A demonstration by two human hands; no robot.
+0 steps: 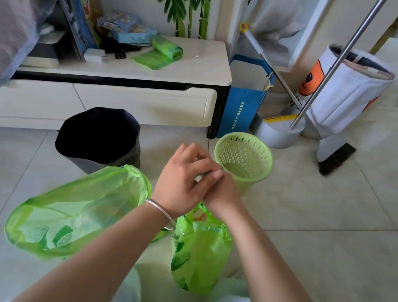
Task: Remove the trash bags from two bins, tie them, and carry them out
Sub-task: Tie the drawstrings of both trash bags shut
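Both hands meet at the middle of the view, above the tiled floor (335, 219). The left hand (184, 176), with a silver bracelet (160, 213) on its wrist, lies over the right hand (222, 194); its fingers are curled and its grip pinches a thin twisted strand at the neck of the small green bag (199, 249). The right hand is mostly hidden beneath the left, so I cannot tell how its grip stands, though it sits right at the gathered top of the same bag. That bag hangs below the two hands, its mouth drawn together, with coloured scraps showing through the plastic. Just to its left, partly behind the left forearm, the larger green bag (73, 215) lies on its side on the floor with its mouth wide open toward the dark bin (101, 138), which stands upright beside it in front of the low white cabinet (143, 103). The green slotted bin (244, 156) stands upright just beyond the hands. On the cabinet's surface lies a roll of green bags (167, 46) with one sheet unrolled. To the right stand a blue paper bag (242, 111), a broom (336, 158) and a white fabric basket (347, 94).
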